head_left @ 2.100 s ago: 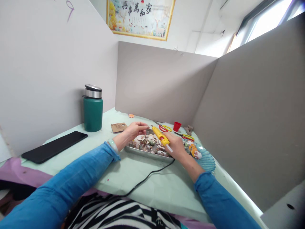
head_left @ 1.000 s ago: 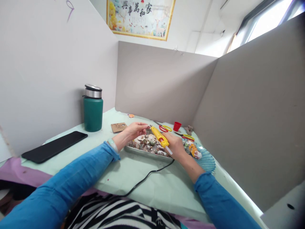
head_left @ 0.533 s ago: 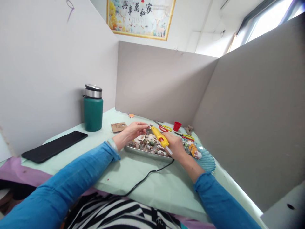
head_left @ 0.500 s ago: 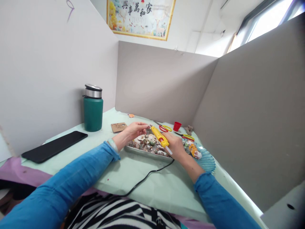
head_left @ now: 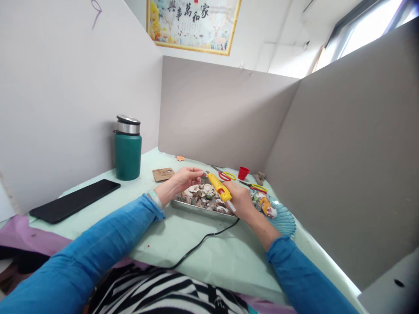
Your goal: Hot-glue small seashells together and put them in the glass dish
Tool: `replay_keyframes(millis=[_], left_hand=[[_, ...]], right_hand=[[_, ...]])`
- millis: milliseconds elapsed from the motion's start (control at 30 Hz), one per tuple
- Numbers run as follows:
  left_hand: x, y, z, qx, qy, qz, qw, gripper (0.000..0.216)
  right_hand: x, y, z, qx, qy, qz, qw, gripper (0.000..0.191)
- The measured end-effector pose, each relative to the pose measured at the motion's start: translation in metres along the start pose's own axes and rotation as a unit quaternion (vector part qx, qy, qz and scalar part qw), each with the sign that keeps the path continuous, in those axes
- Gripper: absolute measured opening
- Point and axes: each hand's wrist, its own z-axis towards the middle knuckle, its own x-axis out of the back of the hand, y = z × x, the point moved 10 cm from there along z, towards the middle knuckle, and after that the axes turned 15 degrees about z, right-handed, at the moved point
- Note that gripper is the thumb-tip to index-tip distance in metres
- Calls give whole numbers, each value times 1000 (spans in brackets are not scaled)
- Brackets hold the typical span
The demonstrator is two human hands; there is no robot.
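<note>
My right hand (head_left: 241,199) grips a yellow glue gun (head_left: 219,187), its nozzle pointing up-left toward my left fingertips. A black cord (head_left: 199,243) runs from the gun toward me. My left hand (head_left: 185,178) is pinched on a tiny piece at the nozzle tip; I cannot make out what it is. Both hands hover over a metal tray (head_left: 183,206) filled with several small seashells (head_left: 204,194).
A green flask (head_left: 127,149) and a black phone (head_left: 74,201) lie at the left. A brown card (head_left: 163,174) lies behind the tray. Red-and-yellow scissors (head_left: 227,175), a red cup (head_left: 243,172) and a blue shell-shaped dish (head_left: 283,219) sit to the right. Grey partitions enclose the table.
The glue gun's nozzle has crept slightly left, closer to my left fingertips. Otherwise nothing has moved.
</note>
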Motion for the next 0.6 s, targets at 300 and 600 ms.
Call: replay_keyframes(millis=[300,600], left_hand=[[-1,0,2,-6,-8,0,1000,12],[0,-2,3,-6,-7,-1,1000,14]], right_hand=[[-2,-3,1,15,-12,9,1000,23],[-1,-1,1,-5,-5,-13,1000,20]])
